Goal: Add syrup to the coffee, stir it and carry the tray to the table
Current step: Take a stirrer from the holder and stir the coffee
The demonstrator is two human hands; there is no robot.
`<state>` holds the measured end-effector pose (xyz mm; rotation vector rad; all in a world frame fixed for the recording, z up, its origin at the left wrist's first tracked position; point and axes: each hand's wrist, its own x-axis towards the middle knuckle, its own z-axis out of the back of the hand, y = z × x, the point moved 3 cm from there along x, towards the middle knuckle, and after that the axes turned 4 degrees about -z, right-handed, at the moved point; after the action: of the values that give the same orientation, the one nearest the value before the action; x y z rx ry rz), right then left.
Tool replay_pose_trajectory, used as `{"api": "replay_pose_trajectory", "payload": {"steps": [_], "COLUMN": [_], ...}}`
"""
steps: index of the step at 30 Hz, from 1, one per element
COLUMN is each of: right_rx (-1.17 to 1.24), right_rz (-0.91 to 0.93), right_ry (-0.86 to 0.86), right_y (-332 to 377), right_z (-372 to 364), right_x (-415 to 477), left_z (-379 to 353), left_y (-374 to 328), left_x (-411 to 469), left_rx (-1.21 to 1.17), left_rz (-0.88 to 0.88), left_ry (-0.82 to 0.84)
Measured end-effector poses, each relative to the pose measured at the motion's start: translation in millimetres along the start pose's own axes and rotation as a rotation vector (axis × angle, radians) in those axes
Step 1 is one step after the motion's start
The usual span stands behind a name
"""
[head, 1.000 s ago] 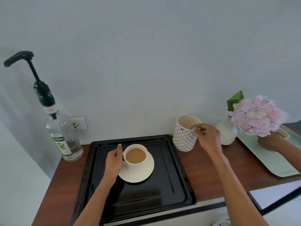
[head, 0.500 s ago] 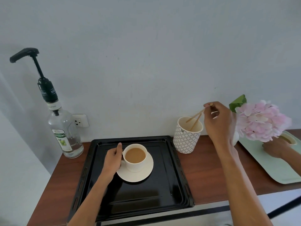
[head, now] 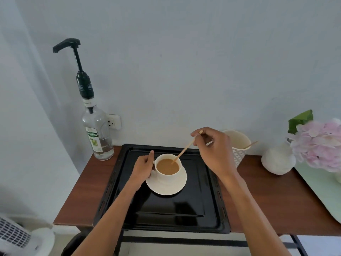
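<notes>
A white cup of milky coffee (head: 167,166) stands on a white saucer (head: 167,187) in the black tray (head: 166,215) on the wooden counter. My left hand (head: 144,168) grips the cup's handle side. My right hand (head: 214,150) pinches a thin wooden stir stick (head: 185,149) whose lower tip dips into the coffee. The clear syrup bottle (head: 96,134) with a black pump stands at the counter's back left, apart from both hands.
A patterned white holder cup (head: 239,145) with one more stick stands behind my right hand. A white vase (head: 277,160) with pink flowers (head: 319,145) and a pale green tray (head: 321,189) fill the right. A wall socket (head: 113,121) sits behind the bottle.
My right hand lifted a stir stick out of the holder cup and carried it left, into the coffee. My left hand stayed on the cup. The view shifted left.
</notes>
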<state>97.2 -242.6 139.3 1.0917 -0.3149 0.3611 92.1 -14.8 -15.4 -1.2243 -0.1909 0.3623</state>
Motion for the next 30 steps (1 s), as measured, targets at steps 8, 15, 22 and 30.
{"api": "replay_pose_trajectory", "payload": {"steps": [8, 15, 22, 30], "right_rx": [-0.073, -0.072, -0.151, -0.114], "right_rz": [-0.068, -0.058, -0.044, -0.115], "right_ry": [0.18, 0.269, 0.234, 0.236], "right_y": [-25.7, -27.8, -31.7, -42.8], "right_z": [-49.2, -70.3, -68.8, -53.9], "right_x": [-13.4, -10.1, 7.8, -2.7], "left_z": [-2.9, -3.2, -3.8, -4.3], "left_y": [7.9, 7.6, 7.7, 9.9], "left_x": [4.0, 3.6, 2.0, 3.4], "left_rx": [-0.048, -0.074, -0.094, -0.093], "left_rz": [0.013, -0.004, -0.016, -0.024], "left_ry": [0.001, 0.027, 0.008, 0.003]}}
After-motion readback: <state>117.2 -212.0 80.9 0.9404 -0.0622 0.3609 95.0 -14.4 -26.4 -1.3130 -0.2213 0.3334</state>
